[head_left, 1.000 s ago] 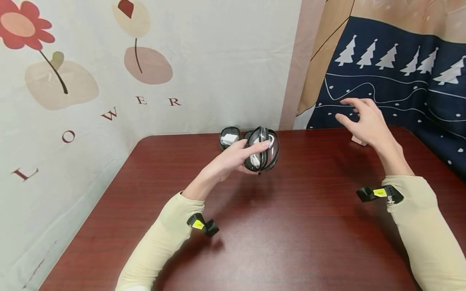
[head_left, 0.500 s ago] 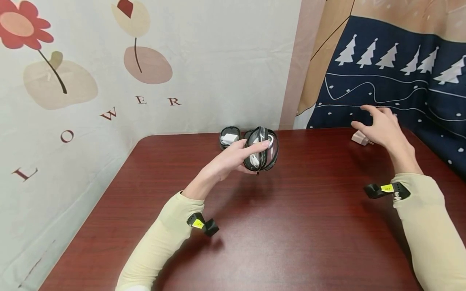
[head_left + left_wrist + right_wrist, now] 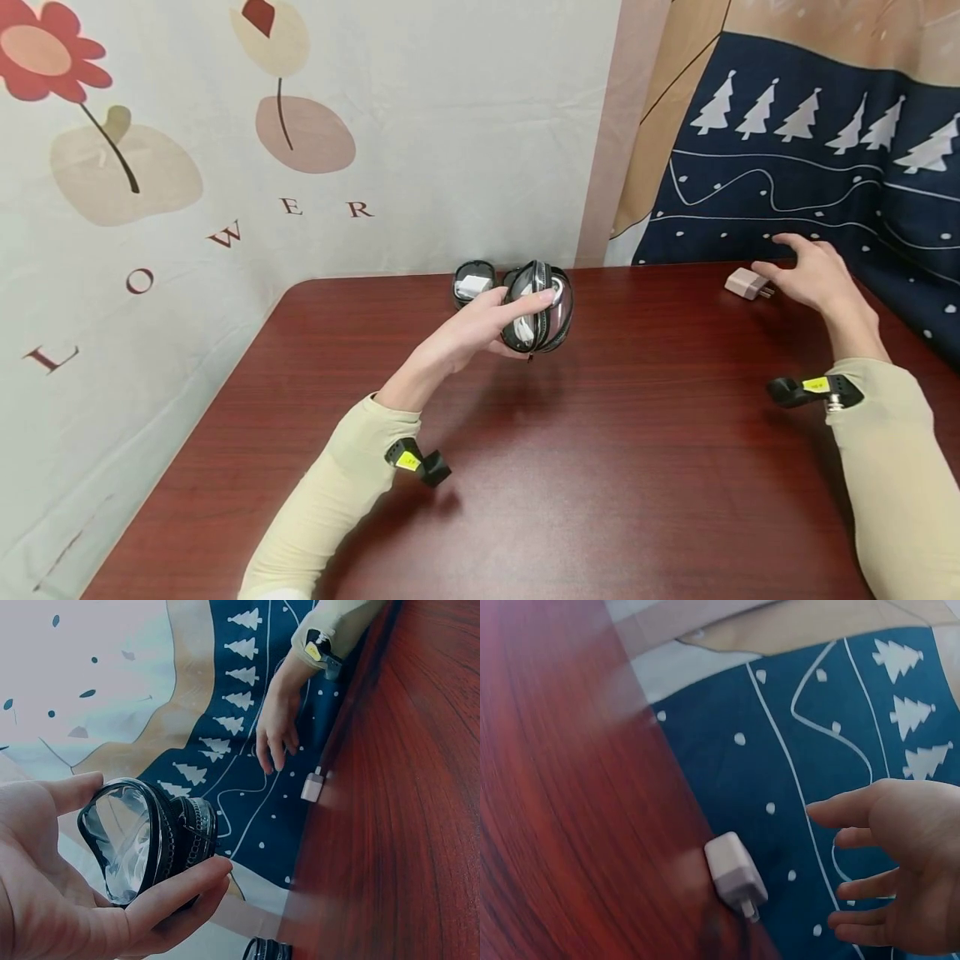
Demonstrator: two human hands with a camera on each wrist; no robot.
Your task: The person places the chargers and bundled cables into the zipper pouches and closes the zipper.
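My left hand grips a small round clear pouch with black zipper trim, thumb on one side and fingers on the other. Something white shows through its clear wall, and in the left wrist view the pouch is held above the table. My right hand hovers at the back right with its fingers relaxed and nothing in them. Just left of its thumb lies a white plug-in charger with metal prongs. The right wrist view has the charger at the table edge, apart from the fingers.
A second small black-trimmed case with a white thing in it stands at the back edge, partly behind the left hand. The dark red wooden table ends at a printed cloth behind and a navy tree-patterned cloth at the right.
My right hand has moved right and down, away from over the charger, which now shows fully. The left hand and its pouch have stayed nearly still.
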